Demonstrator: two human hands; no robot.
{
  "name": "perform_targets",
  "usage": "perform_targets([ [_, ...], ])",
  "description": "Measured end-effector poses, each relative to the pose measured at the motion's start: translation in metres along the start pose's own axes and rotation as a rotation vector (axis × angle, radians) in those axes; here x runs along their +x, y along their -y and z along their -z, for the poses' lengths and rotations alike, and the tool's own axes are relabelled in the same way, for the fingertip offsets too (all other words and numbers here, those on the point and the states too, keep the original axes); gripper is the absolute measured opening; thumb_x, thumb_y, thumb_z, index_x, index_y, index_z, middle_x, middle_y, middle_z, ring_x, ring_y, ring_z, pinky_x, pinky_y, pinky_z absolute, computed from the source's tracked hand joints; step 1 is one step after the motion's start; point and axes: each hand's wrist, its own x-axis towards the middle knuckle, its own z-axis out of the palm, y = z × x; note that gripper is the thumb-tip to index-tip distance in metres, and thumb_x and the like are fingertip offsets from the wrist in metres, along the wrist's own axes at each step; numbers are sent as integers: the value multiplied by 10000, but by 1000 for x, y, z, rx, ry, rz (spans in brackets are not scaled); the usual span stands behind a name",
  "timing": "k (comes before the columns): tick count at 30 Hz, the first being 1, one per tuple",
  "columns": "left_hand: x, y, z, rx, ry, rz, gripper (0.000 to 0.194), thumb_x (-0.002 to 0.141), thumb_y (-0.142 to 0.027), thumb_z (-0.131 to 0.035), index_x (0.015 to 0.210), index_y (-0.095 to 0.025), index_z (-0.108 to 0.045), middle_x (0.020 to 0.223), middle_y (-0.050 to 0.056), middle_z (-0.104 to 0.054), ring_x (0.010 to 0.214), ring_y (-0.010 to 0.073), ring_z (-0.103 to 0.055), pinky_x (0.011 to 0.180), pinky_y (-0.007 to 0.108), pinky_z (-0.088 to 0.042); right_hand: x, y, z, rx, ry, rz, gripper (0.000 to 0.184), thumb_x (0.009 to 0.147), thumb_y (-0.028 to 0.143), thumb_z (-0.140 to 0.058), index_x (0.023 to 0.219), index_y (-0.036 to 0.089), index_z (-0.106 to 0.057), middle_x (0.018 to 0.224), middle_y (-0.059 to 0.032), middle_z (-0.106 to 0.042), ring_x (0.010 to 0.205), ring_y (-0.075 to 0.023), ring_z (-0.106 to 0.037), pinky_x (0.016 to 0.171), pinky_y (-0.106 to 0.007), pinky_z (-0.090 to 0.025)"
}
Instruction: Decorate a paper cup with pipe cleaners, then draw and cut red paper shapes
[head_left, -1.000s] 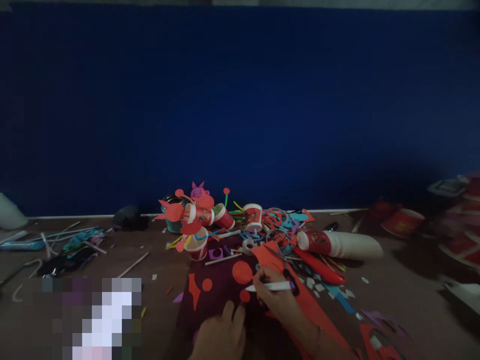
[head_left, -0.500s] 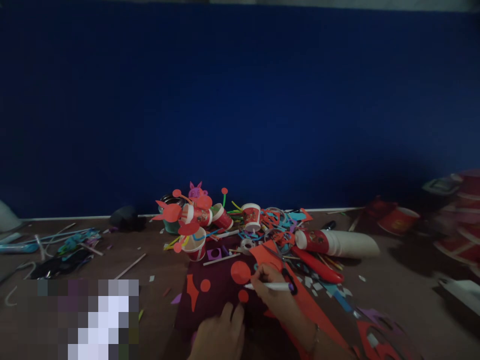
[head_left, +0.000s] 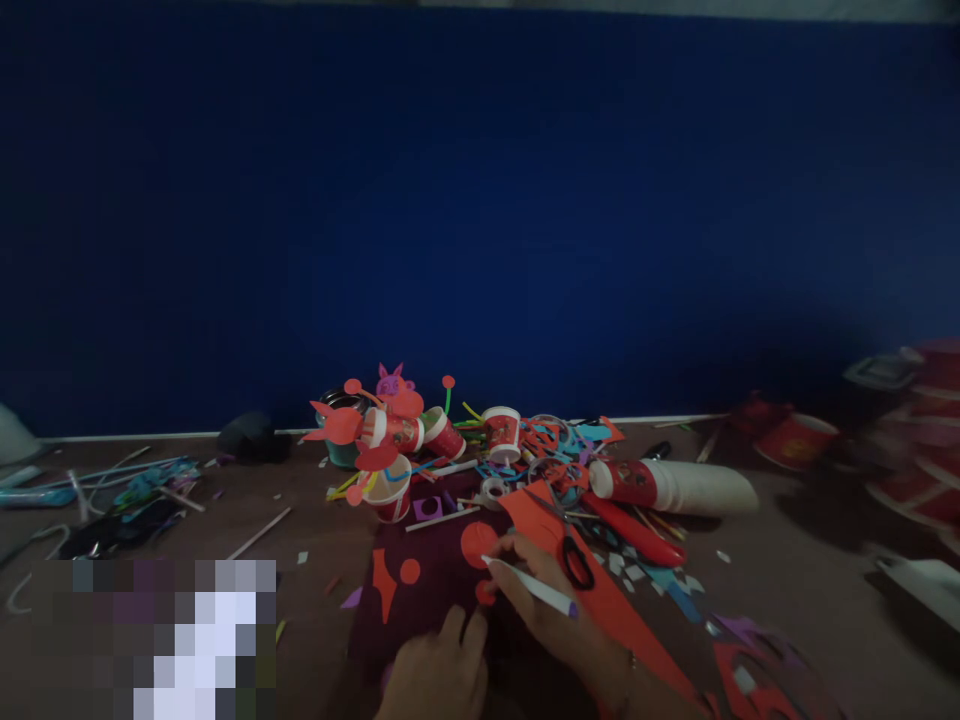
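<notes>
My right hand [head_left: 551, 610] is closed round a white pen [head_left: 529, 585] with a purple end; its tip points up and left at a large red paper circle [head_left: 480, 543]. My left hand [head_left: 439, 670] lies on the dark maroon sheet [head_left: 431, 590], fingers resting flat beside a small red circle [head_left: 485, 593]. Another small red circle [head_left: 409, 571] and a red paper shape [head_left: 385, 583] lie on the same sheet. Black-handled scissors [head_left: 576, 560] rest on a long red paper sheet [head_left: 600, 590] just right of my right hand.
A heap of red-and-white paper cups [head_left: 420, 440], straws and paper scraps sits behind the sheet. A stack of cups [head_left: 675, 487] lies on its side to the right. More cups [head_left: 799, 440] stand far right. Straws and tools [head_left: 120, 490] lie at left. A blue wall rises behind.
The pen has swung from lying level to slanting, its tip now up-left at the large red circle. My right hand shifted slightly down. The left hand stayed put.
</notes>
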Motion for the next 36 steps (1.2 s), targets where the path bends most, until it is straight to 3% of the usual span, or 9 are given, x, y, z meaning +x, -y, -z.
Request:
perform_targets([
  [4, 0, 1, -2, -3, 3, 2, 449, 848, -128, -370, 1276, -216, -474, 1125, 112, -607, 780, 206, -673, 643, 303, -535, 1, -3, 1, 50, 69, -43, 262, 852, 476, -500, 884, 222, -559, 787, -24, -653, 719, -189, -648, 624, -282, -487],
  [8, -1, 0, 0, -6, -5, 0, 549, 836, -111, -386, 1370, -239, -390, 1147, 122, -609, 793, 218, -676, 659, 325, -549, 4, -10, 2, 23, -7, 30, 226, 832, 441, -508, 879, 227, -563, 745, -7, -612, 674, -177, -595, 612, -284, -462],
  [11, -1, 0, 3, -5, 3, 10, 566, 852, -116, -379, 1408, -213, -341, 1146, 130, -618, 802, 237, -681, 662, 354, -566, 8, -17, 2, -15, -80, 24, 118, 785, 344, -534, 756, 230, -521, 625, 33, -517, 555, -146, -497, 508, -261, -391],
  [15, 1, 0, 3, -40, 5, 34, 493, 888, -157, -368, 1381, -157, -378, 1192, 143, -608, 845, 243, -684, 703, 361, -572, 14, -23, 0, -59, -140, -12, 208, 757, 280, -530, 595, 241, -405, 504, 63, -410, 465, -120, -378, 447, -253, -312],
  [22, 0, -1, -1, 12, -24, 33, 449, 896, -153, -371, 1338, -189, -435, 1188, 132, -611, 815, 231, -690, 681, 340, -572, 13, -23, -4, -113, -146, -32, 242, 740, 238, -547, 574, 241, -371, 466, 76, -403, 413, -95, -336, 414, -234, -251],
  [36, 0, -4, 3, 36, -10, 41, 445, 896, -156, -391, 1336, -183, -454, 1183, 130, -621, 808, 237, -693, 677, 350, -582, 11, -18, -4, -208, -128, 10, 221, 745, 251, -527, 578, 229, -383, 509, 80, -375, 467, -101, -347, 450, -227, -289],
])
